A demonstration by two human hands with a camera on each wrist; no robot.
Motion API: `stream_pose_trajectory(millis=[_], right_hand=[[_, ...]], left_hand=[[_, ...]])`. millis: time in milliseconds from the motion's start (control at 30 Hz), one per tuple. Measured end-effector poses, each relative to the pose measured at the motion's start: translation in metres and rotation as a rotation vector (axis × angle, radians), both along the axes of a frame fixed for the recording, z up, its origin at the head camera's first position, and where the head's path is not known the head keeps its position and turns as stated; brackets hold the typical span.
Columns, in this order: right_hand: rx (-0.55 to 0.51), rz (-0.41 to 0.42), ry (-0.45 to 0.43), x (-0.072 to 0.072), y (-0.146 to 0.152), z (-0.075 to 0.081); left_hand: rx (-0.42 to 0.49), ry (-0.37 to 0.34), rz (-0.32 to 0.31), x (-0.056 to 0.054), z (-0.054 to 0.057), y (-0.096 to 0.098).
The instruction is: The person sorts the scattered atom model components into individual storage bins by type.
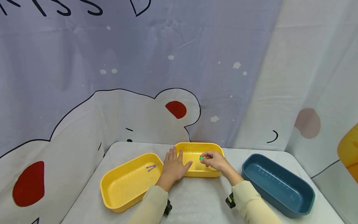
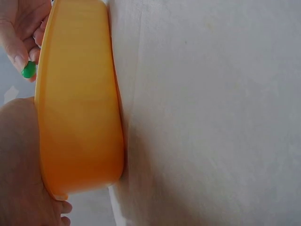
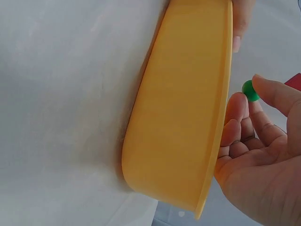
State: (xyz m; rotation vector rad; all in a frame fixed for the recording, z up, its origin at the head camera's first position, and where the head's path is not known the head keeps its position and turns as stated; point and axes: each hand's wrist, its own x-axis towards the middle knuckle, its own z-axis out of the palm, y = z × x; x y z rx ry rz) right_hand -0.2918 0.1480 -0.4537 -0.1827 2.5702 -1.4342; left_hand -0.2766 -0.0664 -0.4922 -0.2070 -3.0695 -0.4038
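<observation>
Between thumb and fingertips my right hand (image 1: pixel 213 161) pinches a small green ball (image 1: pixel 201 158), held over the middle yellow bin (image 1: pixel 202 174). The right wrist view shows the green ball (image 3: pixel 250 91) at the tips of the right hand's fingers, above the bin's rim. My left hand (image 1: pixel 174 166) lies with spread, straight fingers across the left end of that same bin, touching its rim. In the left wrist view the bin's outer wall (image 2: pixel 80 94) hides most of the left hand's fingers.
A second yellow bin (image 1: pixel 120 186) stands at the left, with small purple stick-like pieces (image 1: pixel 151 167) inside. At the right is a dark blue bin (image 1: pixel 277 183). All stand on a white-covered table (image 1: pixel 201 202), with a printed cloth (image 1: pixel 223 77) hanging behind.
</observation>
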Motion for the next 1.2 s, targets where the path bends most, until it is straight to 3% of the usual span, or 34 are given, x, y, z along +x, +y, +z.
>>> stream_pose_trajectory(millis=[767, 1200], right_hand=[[0.002, -0.062, 0.012, -0.018, 0.005, -0.006], [0.020, -0.125, 0.000, -0.026, 0.006, -0.008]], left_hand=[[-0.004, 0.001, 0.001, 0.002, 0.004, 0.000], [-0.020, 0.000, 0.004, 0.000, 0.001, 0.001]])
